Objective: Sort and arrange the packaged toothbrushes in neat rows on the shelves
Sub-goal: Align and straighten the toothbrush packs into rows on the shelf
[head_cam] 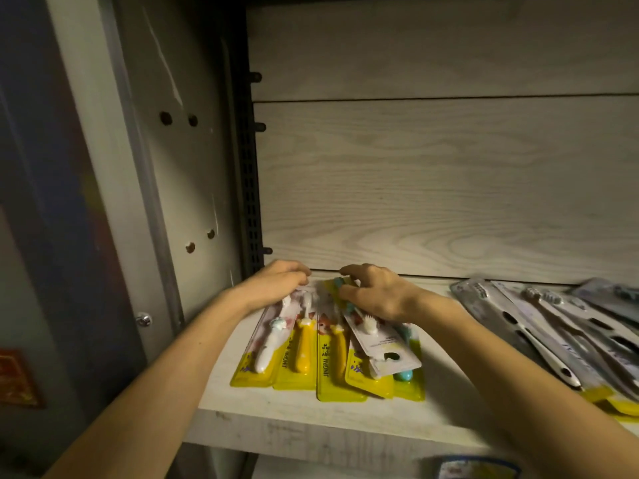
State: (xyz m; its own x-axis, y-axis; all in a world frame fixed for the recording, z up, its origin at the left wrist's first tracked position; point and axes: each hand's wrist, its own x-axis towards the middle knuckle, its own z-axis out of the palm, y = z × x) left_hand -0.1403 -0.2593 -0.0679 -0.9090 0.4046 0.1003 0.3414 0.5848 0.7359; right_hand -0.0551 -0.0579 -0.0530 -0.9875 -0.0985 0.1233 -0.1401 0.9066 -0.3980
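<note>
Your yellow-carded children's toothbrush packs (311, 354) lie side by side at the left end of the wooden shelf (311, 420), near the front edge, handles toward you and heads toward the back panel. One loose blister pack (383, 350) lies skewed across the right-hand ones, its clear face up and its hang hole toward you.

Expect these to be light, with a stiff card back and a smooth plastic bubble that slides easily over its neighbour. I would judge the flat card edges the best place to take hold, since the bubble could dent or slip under a squeeze. Pushing the far ends level with your fingertips should square the row.

Your left hand (276, 285) rests on the far ends of the leftmost packs, fingers curled down over them; whether they actually pinch a card, you cannot tell from here. Your right hand (377, 299) sits on the upper part of the skewed pack, fingers spread and bent, thumb tucked at its far edge.

Further right on the same shelf, well apart, lies a fanned heap of grey adult toothbrush packs (553, 326), overlapping at angles.
</note>
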